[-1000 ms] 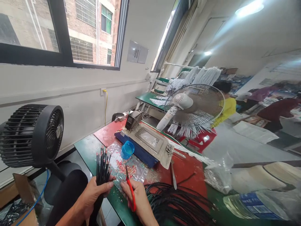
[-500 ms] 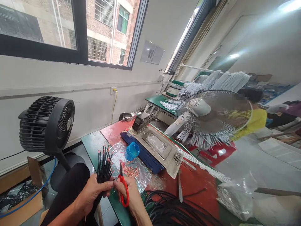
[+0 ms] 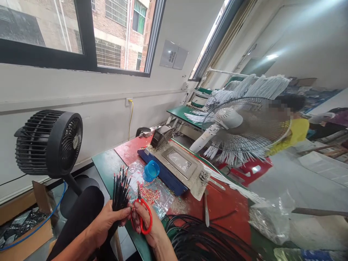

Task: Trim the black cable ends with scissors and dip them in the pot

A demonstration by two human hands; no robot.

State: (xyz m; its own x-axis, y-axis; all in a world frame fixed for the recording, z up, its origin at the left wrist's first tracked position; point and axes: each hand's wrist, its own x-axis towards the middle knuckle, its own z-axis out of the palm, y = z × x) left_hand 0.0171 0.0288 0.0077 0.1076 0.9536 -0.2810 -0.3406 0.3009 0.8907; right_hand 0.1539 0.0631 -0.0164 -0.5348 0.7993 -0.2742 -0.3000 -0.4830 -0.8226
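Observation:
My left hand (image 3: 110, 219) is closed around a bundle of black cables (image 3: 120, 192), whose red-tipped ends stick upward. Close against it, my right hand (image 3: 145, 219) holds red-handled scissors (image 3: 149, 224) with the dark blades pointing up and away from me. The fingertips of both hands meet near the bundle's lower side, and what lies between them is too small to make out. Just beyond, tiny red and white scraps (image 3: 149, 194) are scattered on a clear plastic bag (image 3: 164, 204). A blue plastic cup (image 3: 151, 171) stands at the bag's far side.
A blue and metal machine (image 3: 174, 170) sits on the red table mat (image 3: 225, 210). Black cable coils (image 3: 201, 239) lie at the near edge, with a metal blade-like tool (image 3: 207, 210) behind. A black fan (image 3: 49, 143) stands left, a white fan (image 3: 230, 119) right. A person in yellow (image 3: 295, 134) is beyond.
The scissors have turned slightly, and their red handle loops now show more widely. My left hand keeps its hold on the cables. The whole view has shifted a little.

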